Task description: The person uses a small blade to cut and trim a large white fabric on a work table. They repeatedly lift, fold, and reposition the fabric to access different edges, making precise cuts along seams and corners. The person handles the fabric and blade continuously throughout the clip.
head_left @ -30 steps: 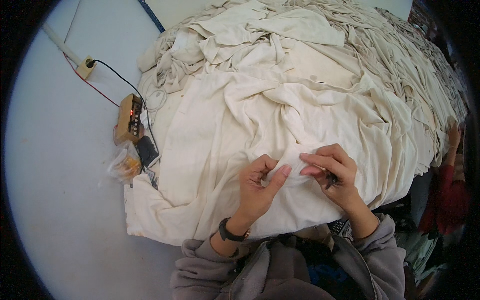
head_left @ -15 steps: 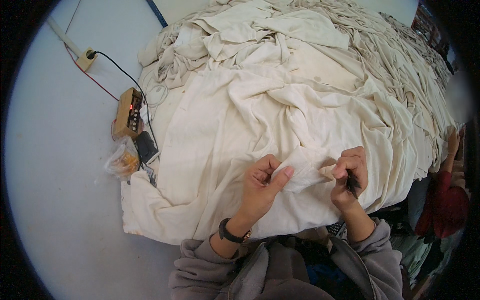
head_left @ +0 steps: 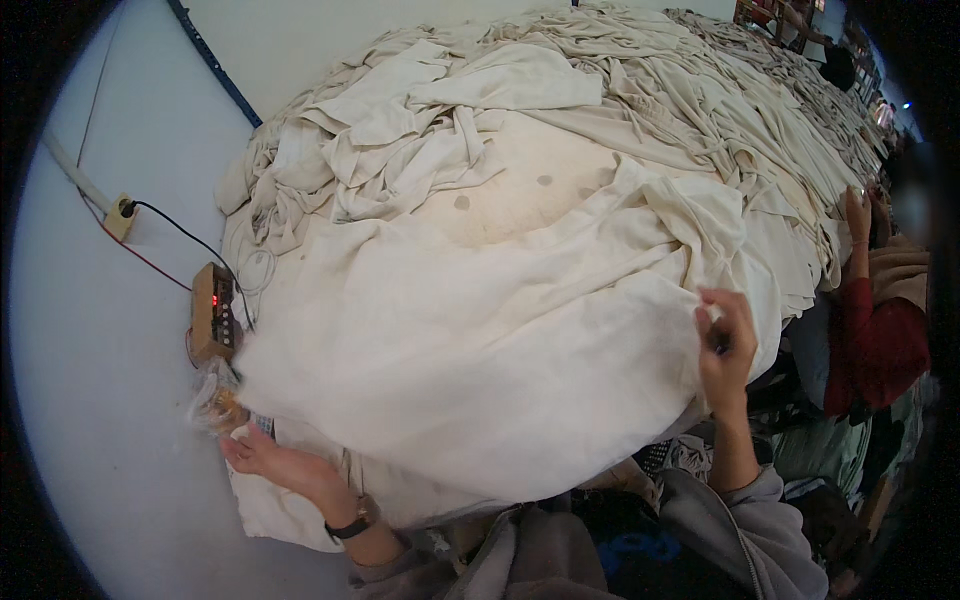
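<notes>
A large cream cloth is spread over the near part of the table, its left and front parts billowed and blurred by motion. My right hand is closed at the cloth's right side, with the fingertips pinching its fabric. A small dark thing shows within that hand, too little of it to name. Out at the table's left end, my left hand is open with fingers stretched, just below the cloth's left edge and apart from it. A dark watch is on my left wrist.
Heaps of cream and beige cloth cover the table's far side and right. By the white wall at left are a wooden box with a red display, a clear plastic bag and a socket. A person in a red sleeve works at right.
My left hand has let go of the cloth and swung to the table's left end. The cloth, bunched between my hands before, is now spread out wide. My right hand has moved slightly right.
</notes>
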Available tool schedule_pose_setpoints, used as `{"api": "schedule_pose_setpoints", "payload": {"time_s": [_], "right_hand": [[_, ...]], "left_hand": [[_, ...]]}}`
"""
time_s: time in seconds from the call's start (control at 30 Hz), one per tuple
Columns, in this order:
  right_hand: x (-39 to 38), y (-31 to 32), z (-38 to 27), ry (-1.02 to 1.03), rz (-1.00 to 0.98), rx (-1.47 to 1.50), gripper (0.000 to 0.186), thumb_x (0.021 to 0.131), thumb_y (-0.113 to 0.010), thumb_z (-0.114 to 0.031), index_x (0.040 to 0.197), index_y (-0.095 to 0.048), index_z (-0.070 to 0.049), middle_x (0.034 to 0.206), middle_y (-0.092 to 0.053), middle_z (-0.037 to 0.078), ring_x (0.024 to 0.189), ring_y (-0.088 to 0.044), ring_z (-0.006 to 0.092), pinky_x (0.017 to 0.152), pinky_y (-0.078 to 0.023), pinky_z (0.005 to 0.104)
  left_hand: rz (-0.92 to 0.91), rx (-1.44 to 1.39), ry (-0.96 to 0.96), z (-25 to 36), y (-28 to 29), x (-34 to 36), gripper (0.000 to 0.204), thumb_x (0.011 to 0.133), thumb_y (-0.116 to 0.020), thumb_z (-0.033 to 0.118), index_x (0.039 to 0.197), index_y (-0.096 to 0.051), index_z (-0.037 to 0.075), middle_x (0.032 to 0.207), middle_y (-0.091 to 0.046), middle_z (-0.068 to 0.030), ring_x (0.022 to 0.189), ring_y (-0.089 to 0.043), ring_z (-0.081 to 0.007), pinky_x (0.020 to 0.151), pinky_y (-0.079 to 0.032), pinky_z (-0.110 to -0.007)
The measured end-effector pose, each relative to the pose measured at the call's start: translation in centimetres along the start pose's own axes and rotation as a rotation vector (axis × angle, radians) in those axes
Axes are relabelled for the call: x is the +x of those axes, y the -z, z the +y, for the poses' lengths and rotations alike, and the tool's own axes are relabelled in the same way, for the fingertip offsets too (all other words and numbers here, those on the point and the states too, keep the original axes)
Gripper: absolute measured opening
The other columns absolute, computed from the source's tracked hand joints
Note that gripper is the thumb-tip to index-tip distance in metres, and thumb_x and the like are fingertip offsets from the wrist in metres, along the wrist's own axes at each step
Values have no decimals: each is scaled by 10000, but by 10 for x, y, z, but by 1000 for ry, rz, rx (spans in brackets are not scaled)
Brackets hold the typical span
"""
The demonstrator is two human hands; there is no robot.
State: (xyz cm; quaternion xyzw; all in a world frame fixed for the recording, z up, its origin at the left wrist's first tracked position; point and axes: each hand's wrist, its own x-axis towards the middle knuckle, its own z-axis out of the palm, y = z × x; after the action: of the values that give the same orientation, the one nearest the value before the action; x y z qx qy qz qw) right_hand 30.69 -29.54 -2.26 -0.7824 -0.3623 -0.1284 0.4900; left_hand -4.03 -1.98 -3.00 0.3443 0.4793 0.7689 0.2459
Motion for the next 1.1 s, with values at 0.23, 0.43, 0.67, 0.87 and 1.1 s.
{"api": "schedule_pose_setpoints", "payload": {"time_s": [0.23, 0.43, 0.67, 0.87, 1.1], "right_hand": [[82, 16, 29, 66, 166, 16, 256, 836, -628, -38, 1091, -600, -34, 1067, -572, 75, 944, -578, 170, 662, -485, 263], [127, -30, 41, -16, -90, -330, 248, 823, -681, -214, 977, -631, -25, 832, -641, 26, 783, -615, 192, 654, -457, 291], [72, 17, -37, -256, -358, 635, 107, 840, -635, -83, 863, -634, 22, 714, -557, -56, 667, -464, 12, 583, -365, 193], [29, 14, -66, -120, -575, 658, 110, 773, -645, 31, 883, -638, 36, 757, -578, 11, 707, -509, 60, 650, -387, 190], [9, 15, -67, -10, -614, 652, 258, 671, -594, 113, 911, -646, 34, 791, -597, 79, 746, -563, 132, 657, -425, 232]], "left_hand": [[-1117, 609, -620, 22, -27, -69, 476, 881, -559, 276, 1277, -455, 34, 1445, -314, -170, 1338, -274, -335, 1080, -185, -482], [-1449, 906, -711, 7, -20, -81, 516, 874, -558, 344, 1292, -459, 57, 1457, -300, -157, 1346, -266, -327, 1085, -145, -505], [-1372, 691, -628, 22, -28, -89, 408, 846, -614, 208, 1222, -529, 74, 1378, -423, -152, 1277, -379, -310, 1065, -235, -433], [-1401, 156, -425, 82, -31, -142, 331, 797, -644, 41, 1121, -578, 24, 1180, -584, -155, 1114, -534, -269, 945, -388, -337], [-1465, -41, -341, 104, -45, -185, 310, 718, -740, 55, 987, -592, 7, 967, -616, -107, 857, -572, -226, 779, -447, -313]]}}
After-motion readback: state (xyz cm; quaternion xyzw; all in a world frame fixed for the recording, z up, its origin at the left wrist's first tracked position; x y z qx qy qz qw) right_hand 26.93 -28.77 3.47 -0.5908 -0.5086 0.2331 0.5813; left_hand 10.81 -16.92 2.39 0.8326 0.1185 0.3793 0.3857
